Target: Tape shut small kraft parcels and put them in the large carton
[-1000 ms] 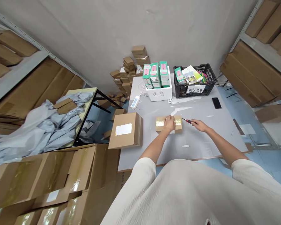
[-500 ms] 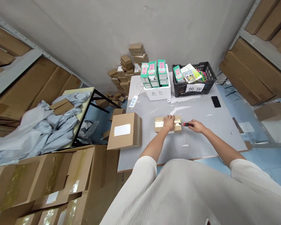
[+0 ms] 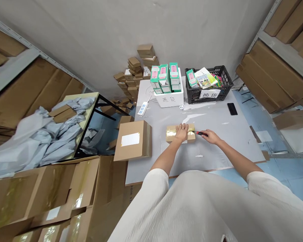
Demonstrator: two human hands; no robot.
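Observation:
A small brown carton (image 3: 170, 133) with shiny tape along its top lies on the grey table (image 3: 151, 173). Flat on the carton's top rests my left hand (image 3: 181, 132), its fingers spread. My right hand (image 3: 211, 136) is closed around the handle of a red and black cutter (image 3: 201, 133), just right of the carton. The cutter's tip is at the taped right end of the carton. Left of these stands a larger carton (image 3: 131, 140) with a white label.
A white bin (image 3: 169, 100) of green and pink boxes and a black crate (image 3: 209, 97) of books stand at the back. A phone (image 3: 232, 109) lies at right, a power strip (image 3: 143, 109) at left. Large cartons (image 3: 54, 188) fill the lower left.
The cutter in my right hand has tilted, its handle end now lower and its tip higher. My left hand stays on the carton. The whole view has shifted slightly.

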